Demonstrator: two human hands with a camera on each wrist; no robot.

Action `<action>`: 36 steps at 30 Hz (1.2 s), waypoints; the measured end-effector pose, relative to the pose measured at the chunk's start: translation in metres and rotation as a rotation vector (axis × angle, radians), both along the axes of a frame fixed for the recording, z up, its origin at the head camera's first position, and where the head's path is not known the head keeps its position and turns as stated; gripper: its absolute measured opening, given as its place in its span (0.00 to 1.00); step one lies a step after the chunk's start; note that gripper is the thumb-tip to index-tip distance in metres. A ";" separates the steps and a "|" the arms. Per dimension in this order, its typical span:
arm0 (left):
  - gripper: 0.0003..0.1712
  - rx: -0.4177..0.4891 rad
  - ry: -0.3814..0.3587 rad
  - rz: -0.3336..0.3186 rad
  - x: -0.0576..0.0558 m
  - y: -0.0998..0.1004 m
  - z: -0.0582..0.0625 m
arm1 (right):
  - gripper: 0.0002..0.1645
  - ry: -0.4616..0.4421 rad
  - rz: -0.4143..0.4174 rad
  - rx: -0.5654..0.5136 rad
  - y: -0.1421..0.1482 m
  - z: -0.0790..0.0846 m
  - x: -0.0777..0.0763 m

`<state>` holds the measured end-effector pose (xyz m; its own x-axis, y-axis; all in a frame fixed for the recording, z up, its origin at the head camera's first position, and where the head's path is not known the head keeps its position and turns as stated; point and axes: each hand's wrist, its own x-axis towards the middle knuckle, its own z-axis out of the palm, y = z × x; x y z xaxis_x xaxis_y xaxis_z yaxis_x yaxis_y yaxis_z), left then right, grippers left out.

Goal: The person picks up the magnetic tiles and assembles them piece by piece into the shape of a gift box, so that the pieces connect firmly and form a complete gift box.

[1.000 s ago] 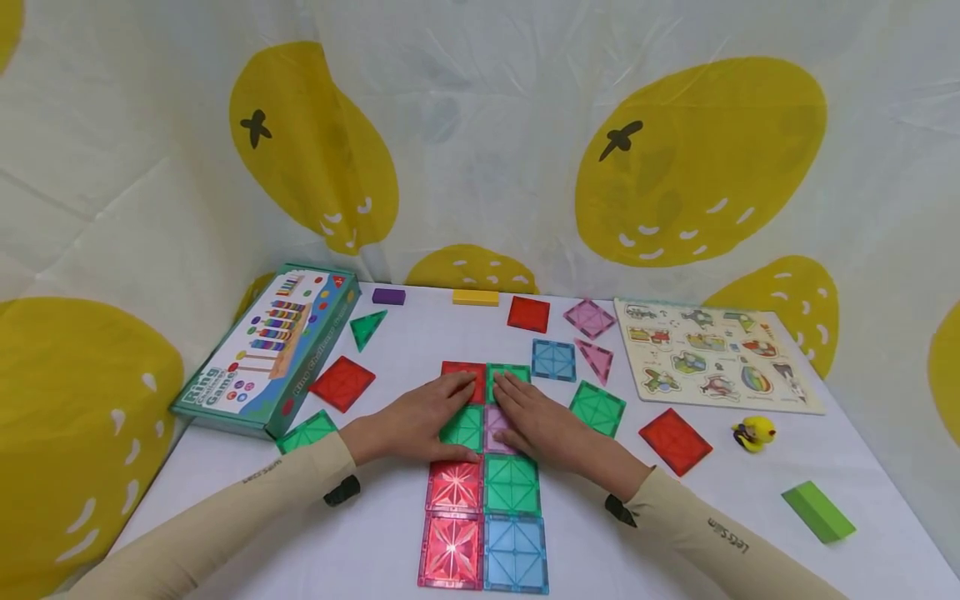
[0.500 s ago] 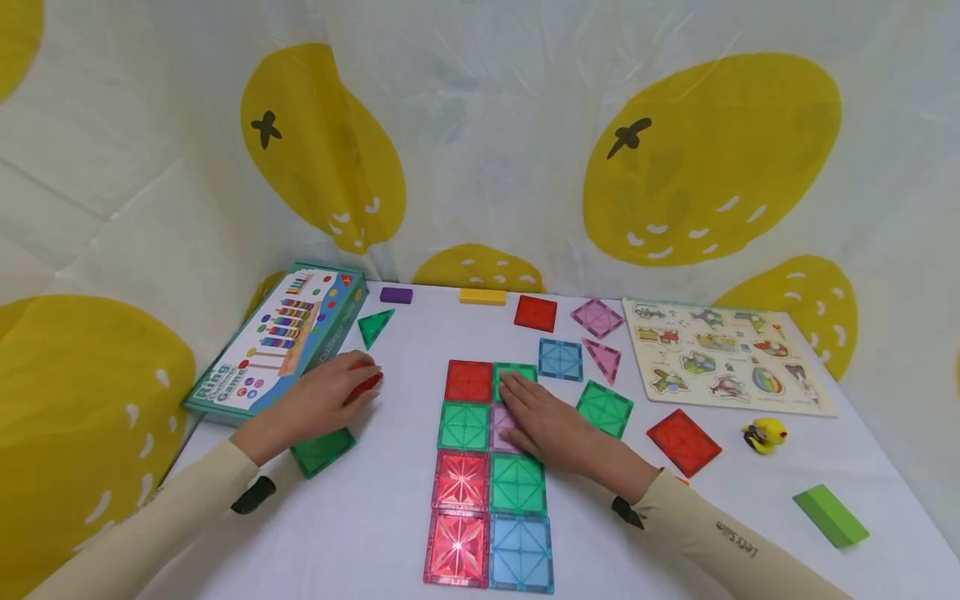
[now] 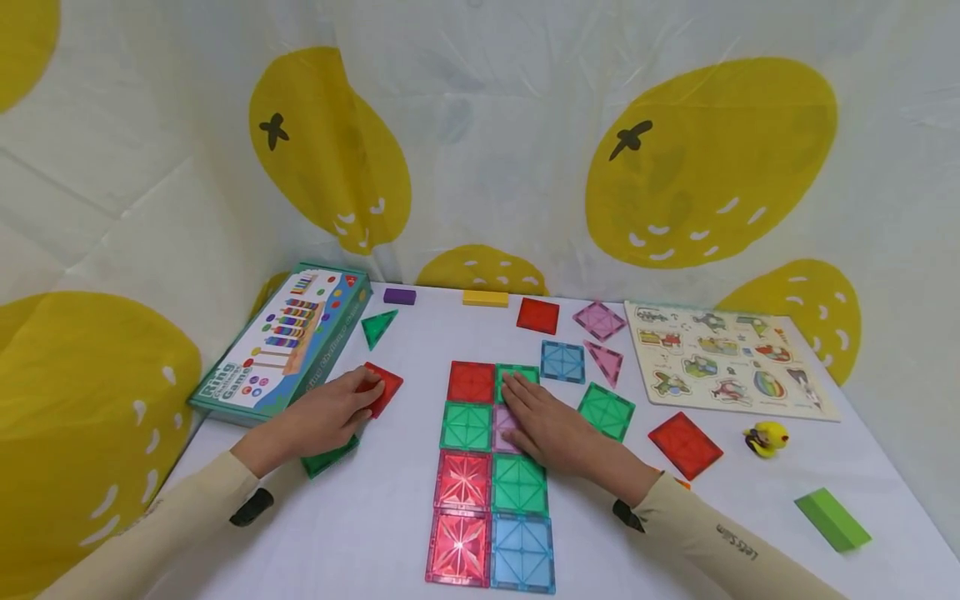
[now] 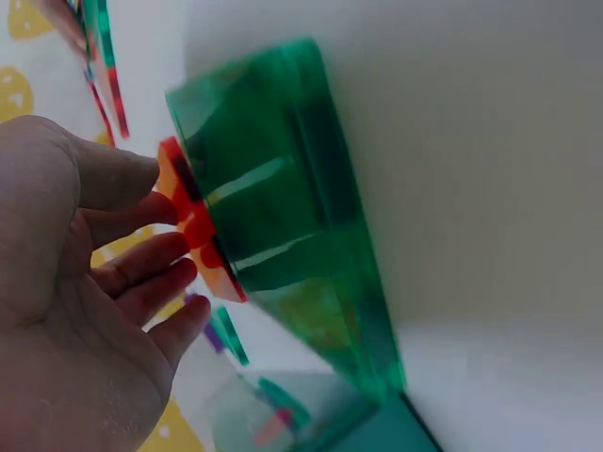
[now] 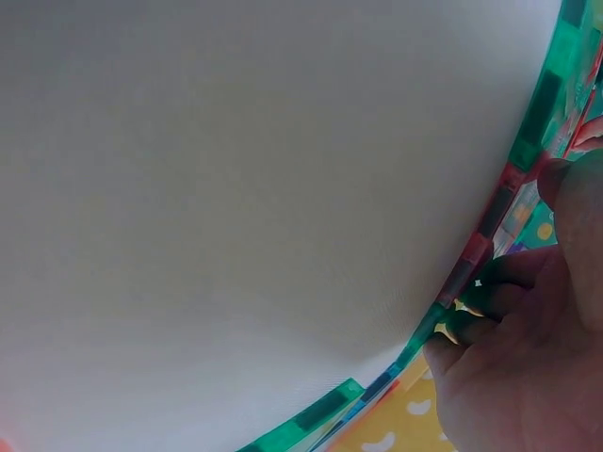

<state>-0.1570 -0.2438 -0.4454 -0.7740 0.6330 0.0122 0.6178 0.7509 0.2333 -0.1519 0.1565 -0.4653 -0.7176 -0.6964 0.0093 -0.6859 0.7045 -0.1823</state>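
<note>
Left wrist view alone shows fingers gripping red tile.

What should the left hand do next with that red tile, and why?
Probably lift the red tile and carry it to the top of the tile grid. The left hand already grips it at its edge, while the right hand presses the grid flat, steadying it for another piece.
</note>
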 end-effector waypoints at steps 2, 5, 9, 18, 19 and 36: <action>0.31 0.000 0.001 -0.016 0.002 0.005 -0.002 | 0.48 -0.003 -0.004 0.005 0.000 -0.001 0.000; 0.31 0.007 -0.012 -0.033 0.005 0.013 -0.006 | 0.48 -0.006 -0.008 0.007 0.000 -0.001 0.000; 0.33 0.012 -0.034 -0.053 0.009 0.022 -0.010 | 0.48 -0.004 -0.012 0.010 -0.001 -0.001 0.001; 0.37 -0.016 -0.003 -0.093 0.021 0.044 -0.009 | 0.50 -0.053 -0.018 -0.025 -0.004 0.004 0.003; 0.37 -0.026 0.006 -0.099 0.022 0.046 -0.009 | 0.50 -0.054 -0.019 -0.024 -0.005 0.004 0.003; 0.38 -0.080 0.040 -0.136 0.036 0.061 -0.009 | 0.50 -0.037 -0.024 -0.012 -0.005 0.000 0.002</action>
